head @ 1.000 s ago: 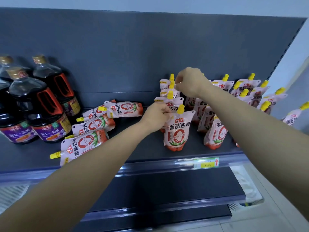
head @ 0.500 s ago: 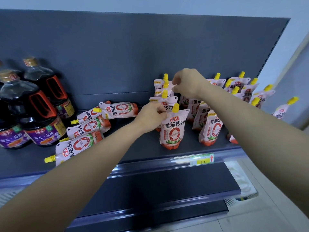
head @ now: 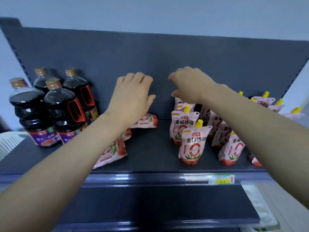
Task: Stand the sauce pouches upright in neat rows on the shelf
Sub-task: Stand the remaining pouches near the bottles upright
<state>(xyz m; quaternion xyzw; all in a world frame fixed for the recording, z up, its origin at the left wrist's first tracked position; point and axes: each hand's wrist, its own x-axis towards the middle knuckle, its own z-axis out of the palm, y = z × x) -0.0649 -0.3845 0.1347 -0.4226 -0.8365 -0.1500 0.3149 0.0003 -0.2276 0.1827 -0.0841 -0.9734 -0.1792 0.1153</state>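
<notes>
Pink sauce pouches with yellow caps stand upright in rows on the dark shelf [head: 150,158]; the front one [head: 191,144] is nearest me and more stand behind [head: 181,124] and to the right [head: 232,148]. Three pouches lie flat at the left: one at the back [head: 147,120], one in front [head: 115,151], one between them mostly hidden by my arm. My left hand [head: 132,96] hovers flat, fingers apart, above the lying pouches, holding nothing. My right hand [head: 189,84] hangs over the back standing pouches with fingers curled down; whether it touches one is unclear.
Several large dark soy sauce bottles [head: 65,111] with red handles stand at the left of the shelf. A yellow price tag [head: 221,179] sits on the front rail. The dark back panel [head: 167,56] rises behind, and a lower shelf [head: 150,203] lies below.
My left hand let go of the front standing pouch and moved up and left over the lying pouches. My right hand lifted a little. The view shifted, bringing more bottles in.
</notes>
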